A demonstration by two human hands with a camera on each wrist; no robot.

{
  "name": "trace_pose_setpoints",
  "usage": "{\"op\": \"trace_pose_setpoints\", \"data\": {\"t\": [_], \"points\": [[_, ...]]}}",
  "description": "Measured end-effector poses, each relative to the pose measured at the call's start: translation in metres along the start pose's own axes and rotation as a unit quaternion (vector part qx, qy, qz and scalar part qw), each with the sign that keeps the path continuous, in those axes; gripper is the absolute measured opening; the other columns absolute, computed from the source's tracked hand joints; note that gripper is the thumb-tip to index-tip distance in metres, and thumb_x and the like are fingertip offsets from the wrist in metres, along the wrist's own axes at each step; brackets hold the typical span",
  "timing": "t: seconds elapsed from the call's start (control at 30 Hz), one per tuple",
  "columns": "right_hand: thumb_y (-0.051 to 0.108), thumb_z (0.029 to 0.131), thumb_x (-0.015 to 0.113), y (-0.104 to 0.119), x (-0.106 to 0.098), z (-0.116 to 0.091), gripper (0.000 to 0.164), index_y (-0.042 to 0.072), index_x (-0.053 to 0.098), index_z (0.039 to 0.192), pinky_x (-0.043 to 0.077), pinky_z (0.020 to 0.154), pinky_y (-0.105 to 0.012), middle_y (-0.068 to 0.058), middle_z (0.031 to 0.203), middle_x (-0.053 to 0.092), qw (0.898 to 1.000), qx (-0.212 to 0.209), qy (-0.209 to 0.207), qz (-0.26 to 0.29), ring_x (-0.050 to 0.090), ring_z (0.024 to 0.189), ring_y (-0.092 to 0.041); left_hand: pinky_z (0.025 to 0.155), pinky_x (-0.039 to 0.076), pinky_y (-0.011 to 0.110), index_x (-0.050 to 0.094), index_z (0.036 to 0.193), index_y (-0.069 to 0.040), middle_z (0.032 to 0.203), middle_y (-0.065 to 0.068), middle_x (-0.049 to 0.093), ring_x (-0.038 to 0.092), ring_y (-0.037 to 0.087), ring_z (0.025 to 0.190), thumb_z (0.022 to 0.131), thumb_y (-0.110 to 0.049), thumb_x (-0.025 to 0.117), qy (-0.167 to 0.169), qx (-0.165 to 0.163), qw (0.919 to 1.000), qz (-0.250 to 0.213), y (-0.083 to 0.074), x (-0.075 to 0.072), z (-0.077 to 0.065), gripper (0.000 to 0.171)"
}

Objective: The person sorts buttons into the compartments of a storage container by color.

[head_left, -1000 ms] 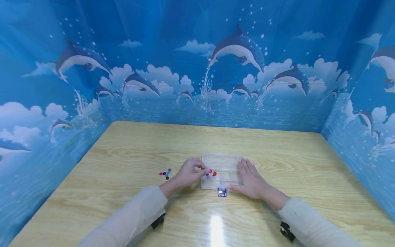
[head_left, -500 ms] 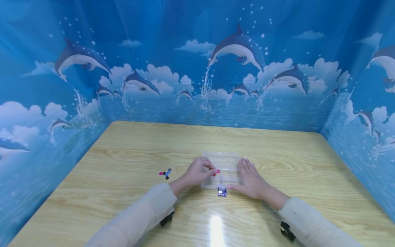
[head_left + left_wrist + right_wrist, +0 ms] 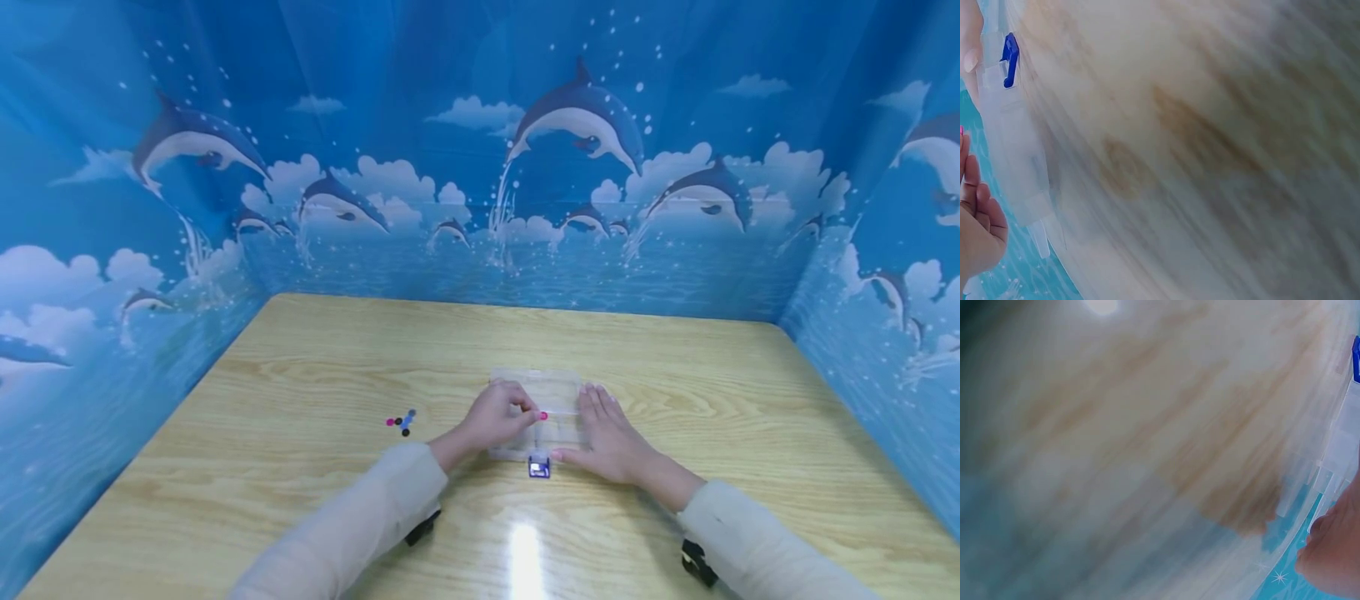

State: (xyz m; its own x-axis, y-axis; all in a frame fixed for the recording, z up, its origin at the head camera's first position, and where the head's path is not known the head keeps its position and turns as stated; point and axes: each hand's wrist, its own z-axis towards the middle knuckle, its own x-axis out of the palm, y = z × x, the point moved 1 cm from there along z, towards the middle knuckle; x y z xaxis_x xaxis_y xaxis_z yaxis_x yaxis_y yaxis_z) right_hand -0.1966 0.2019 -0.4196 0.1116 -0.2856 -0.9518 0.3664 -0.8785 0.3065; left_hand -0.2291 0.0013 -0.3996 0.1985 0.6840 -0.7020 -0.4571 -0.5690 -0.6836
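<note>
A clear plastic compartment box [image 3: 558, 430] lies on the table with its lid [image 3: 551, 385] laid back and its blue latch [image 3: 539, 466] facing me. My left hand [image 3: 497, 415] pinches a small pink round piece [image 3: 543, 416] between thumb and forefinger, over the middle of the box. That hand covers the left compartments and whatever lies in them. Spread along the right side of the box, my right hand [image 3: 613, 443] rests with straight fingers and its thumb by the front edge near the latch. In the left wrist view, the box wall [image 3: 1013, 150] stands beside the left hand [image 3: 982, 237].
To the left of the box, several small round pieces [image 3: 406, 423] in pink, black and blue lie in a loose cluster on the wooden table [image 3: 337, 358]. A blue curtain [image 3: 420, 125] with dolphins hangs behind the table and along both sides.
My left hand has moved right across the box, carrying the pink piece from the left compartments to the middle. It now hides the red and dark pieces seen earlier. The right hand stays put.
</note>
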Motion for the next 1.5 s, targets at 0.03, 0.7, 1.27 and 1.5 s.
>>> {"op": "trace_pose_setpoints", "data": {"t": [0.03, 0.7, 1.27, 1.5], "points": [[0.061, 0.083, 0.053, 0.0, 0.0, 0.0, 0.102, -0.014, 0.016, 0.141, 0.012, 0.113, -0.056, -0.033, 0.149, 0.011, 1.0, 0.0, 0.0, 0.001, 0.009, 0.139, -0.047, 0.083, 0.043, 0.029, 0.071, 0.081, -0.008, 0.081, 0.002, 0.067, 0.053, 0.014, 0.084, 0.082, -0.013, 0.067, 0.001, 0.0, 1.0, 0.0, -0.001, 0.001, 0.001, 0.007], [0.061, 0.082, 0.054, 0.0, 0.0, 0.001, 0.102, -0.014, 0.016, 0.141, 0.012, 0.113, -0.055, -0.032, 0.149, 0.012, 1.0, 0.004, 0.0, -0.002, 0.009, 0.139, -0.046, 0.071, 0.038, 0.018, 0.073, 0.082, -0.012, 0.079, -0.003, 0.065, 0.047, 0.009, 0.078, 0.084, -0.015, 0.067, 0.019, -0.019, 0.9989, 0.037, -0.005, 0.01, 0.008, 0.007], [0.062, 0.083, 0.052, 0.001, -0.001, 0.0, 0.102, -0.014, 0.016, 0.141, 0.012, 0.113, -0.056, -0.033, 0.149, 0.012, 1.0, 0.002, 0.003, -0.001, 0.009, 0.139, -0.047, 0.071, 0.038, 0.017, 0.073, 0.082, -0.012, 0.08, -0.003, 0.066, 0.048, 0.008, 0.077, 0.082, -0.017, 0.069, 0.013, -0.003, 0.9987, 0.049, -0.001, 0.014, 0.007, 0.006], [0.063, 0.083, 0.051, 0.002, -0.002, 0.0, 0.102, -0.014, 0.016, 0.141, 0.011, 0.113, -0.055, -0.032, 0.149, 0.011, 1.0, 0.002, 0.006, -0.005, 0.008, 0.139, -0.046, 0.075, 0.04, 0.019, 0.073, 0.086, -0.013, 0.083, -0.003, 0.068, 0.05, 0.009, 0.081, 0.081, -0.019, 0.071, 0.006, 0.014, 0.9994, 0.032, 0.003, 0.009, 0.006, 0.008]]}}
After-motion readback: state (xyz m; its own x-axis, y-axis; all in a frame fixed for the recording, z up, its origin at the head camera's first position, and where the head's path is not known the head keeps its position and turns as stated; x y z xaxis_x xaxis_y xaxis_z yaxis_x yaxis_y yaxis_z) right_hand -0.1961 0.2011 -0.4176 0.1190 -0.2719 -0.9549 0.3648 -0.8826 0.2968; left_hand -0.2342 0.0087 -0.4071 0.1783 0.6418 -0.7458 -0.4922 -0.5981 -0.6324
